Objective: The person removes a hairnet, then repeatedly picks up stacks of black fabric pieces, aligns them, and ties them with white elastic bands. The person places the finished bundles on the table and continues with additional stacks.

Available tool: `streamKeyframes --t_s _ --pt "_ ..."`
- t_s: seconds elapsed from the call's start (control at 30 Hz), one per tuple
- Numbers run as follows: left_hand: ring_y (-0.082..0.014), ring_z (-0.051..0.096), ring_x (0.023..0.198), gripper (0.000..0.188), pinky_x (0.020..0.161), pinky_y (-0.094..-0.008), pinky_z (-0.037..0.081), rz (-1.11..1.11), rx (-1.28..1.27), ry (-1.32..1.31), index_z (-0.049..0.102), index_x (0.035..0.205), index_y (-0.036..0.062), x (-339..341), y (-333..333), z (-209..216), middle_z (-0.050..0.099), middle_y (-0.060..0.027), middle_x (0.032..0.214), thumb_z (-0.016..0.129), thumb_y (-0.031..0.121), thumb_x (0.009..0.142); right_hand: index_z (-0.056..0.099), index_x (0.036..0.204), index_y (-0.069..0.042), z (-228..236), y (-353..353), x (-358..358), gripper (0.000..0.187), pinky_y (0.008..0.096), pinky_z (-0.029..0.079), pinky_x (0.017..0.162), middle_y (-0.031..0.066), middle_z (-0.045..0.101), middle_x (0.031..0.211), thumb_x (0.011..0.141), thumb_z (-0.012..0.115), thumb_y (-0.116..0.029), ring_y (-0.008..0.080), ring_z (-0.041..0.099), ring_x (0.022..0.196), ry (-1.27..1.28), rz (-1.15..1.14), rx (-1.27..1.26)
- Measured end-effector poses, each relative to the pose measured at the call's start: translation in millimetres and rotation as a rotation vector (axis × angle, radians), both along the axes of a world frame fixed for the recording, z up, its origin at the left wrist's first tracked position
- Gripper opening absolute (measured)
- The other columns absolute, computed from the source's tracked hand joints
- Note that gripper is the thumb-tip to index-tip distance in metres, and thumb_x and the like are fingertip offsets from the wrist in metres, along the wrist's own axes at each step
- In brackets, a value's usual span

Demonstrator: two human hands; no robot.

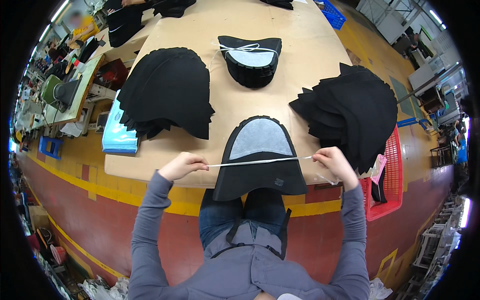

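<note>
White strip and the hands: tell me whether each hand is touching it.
Touching. The head view shows the white strip stretched over the black and grey stack, its ends pinched in the left hand and right hand.

The black shoe piece (pixel 260 170) looks like soft, matt cloth with a fuzzy grey patch. The white strap (pixel 257 161) is thin and smooth. The table (pixel 300 55) is smooth tan board. The red basket (pixel 387 195) is plastic.

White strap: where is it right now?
In the head view, the white strap is stretched taut between the left hand and right hand, across the black stack with grey panel at the table's near edge.
</note>
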State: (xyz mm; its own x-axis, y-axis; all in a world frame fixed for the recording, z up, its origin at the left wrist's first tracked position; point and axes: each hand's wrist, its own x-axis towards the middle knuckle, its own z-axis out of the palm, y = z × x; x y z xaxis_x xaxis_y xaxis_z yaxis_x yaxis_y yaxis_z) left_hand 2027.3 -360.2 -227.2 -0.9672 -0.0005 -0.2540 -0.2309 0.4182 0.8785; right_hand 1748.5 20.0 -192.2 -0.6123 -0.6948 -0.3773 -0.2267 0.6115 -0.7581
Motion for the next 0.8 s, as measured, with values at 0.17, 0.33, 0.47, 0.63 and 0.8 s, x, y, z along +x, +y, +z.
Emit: streamKeyframes --t_s 0.17,0.33,0.47,0.63,0.8 --pt "-0.0065 0.050 0.063 0.014 0.058 -0.0222 0.043 0.227 0.082 -0.070 0.065 0.093 0.0020 -2 26 -67 0.061 -0.0001 0.077 0.056 0.013 0.097 0.064 0.087 0.003 -59 -10 25 0.026 0.0231 0.033 0.039 0.0022 0.058 0.058 0.099 0.055 -0.017 0.0061 0.045 0.040 -0.466 -0.305 -0.041" --pt "-0.0060 0.053 0.071 0.018 0.064 -0.0229 0.044 0.576 0.282 -0.210 0.066 0.100 -0.0025 19 67 -74 0.062 0.0020 0.075 0.055 0.012 0.098 0.066 0.094 -0.003 -80 -11 60 0.021 0.0216 0.029 0.042 -0.0027 0.055 0.062 0.099 0.055 -0.020 0.0045 0.041 0.045 -0.444 -0.457 -0.083" --pt "-0.0139 0.063 0.084 0.023 0.077 -0.0274 0.050 0.611 0.078 -0.056 0.066 0.111 -0.0056 29 72 -74 0.071 -0.0091 0.091 0.052 0.006 0.097 0.067 0.109 -0.003 -103 4 107 0.022 0.0214 0.032 0.046 -0.0045 0.055 0.064 0.100 0.049 -0.012 0.0044 0.044 0.051 -0.604 -0.472 -0.161" --pt "-0.0150 0.063 0.101 0.032 0.090 -0.0258 0.049 0.567 0.399 -0.160 0.058 0.127 -0.0063 70 95 -66 0.068 -0.0098 0.112 0.047 0.005 0.099 0.063 0.120 -0.003 -63 23 169 0.028 0.0170 0.028 0.044 -0.0062 0.052 0.066 0.103 0.047 -0.018 0.0018 0.039 0.048 -0.769 -0.379 0.023" --pt "-0.0151 0.063 0.102 0.030 0.091 -0.0290 0.050 0.550 0.793 -0.411 0.061 0.124 -0.0042 97 128 -82 0.068 -0.0088 0.113 0.052 0.010 0.099 0.057 0.128 -0.002 -89 24 187 0.031 0.0220 0.050 0.077 0.0014 0.066 0.104 0.104 0.047 -0.019 0.0080 0.062 0.088 -0.790 -0.437 -0.366"
